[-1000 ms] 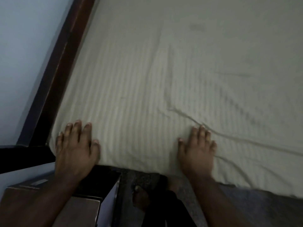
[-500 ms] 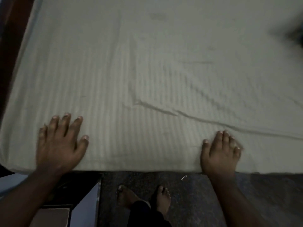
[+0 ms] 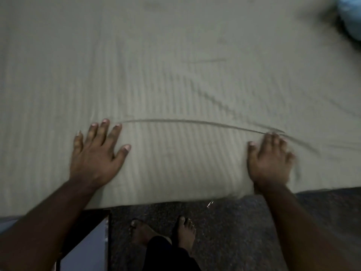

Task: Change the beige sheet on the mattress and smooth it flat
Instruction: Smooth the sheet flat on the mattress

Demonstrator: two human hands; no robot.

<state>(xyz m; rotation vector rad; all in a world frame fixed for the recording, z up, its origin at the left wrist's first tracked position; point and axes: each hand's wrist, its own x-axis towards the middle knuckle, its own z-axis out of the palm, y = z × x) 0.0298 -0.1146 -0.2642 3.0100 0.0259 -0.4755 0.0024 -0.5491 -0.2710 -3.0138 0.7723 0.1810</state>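
A beige striped sheet point(image 3: 175, 65) covers the mattress and fills most of the view. My left hand point(image 3: 96, 153) lies flat on it near the front edge, fingers spread and straight. My right hand point(image 3: 270, 161) presses flat on the sheet further right and is blurred by motion. A long thin crease point(image 3: 185, 121) arcs across the sheet from my left fingertips to my right fingertips. More faint wrinkles run diagonally beyond my right hand.
The mattress's front edge point(image 3: 175, 200) ends above a dark speckled floor point(image 3: 234, 231), where my bare feet point(image 3: 183, 233) stand. A dark piece of furniture point(image 3: 88, 241) sits at the lower left. A blurred blue object point(image 3: 351, 18) lies at the top right corner.
The view has shifted right along the bed; the dark bed frame is out of view. Both hands have slid further onto the sheet, and the crease now stretches between their fingertips.
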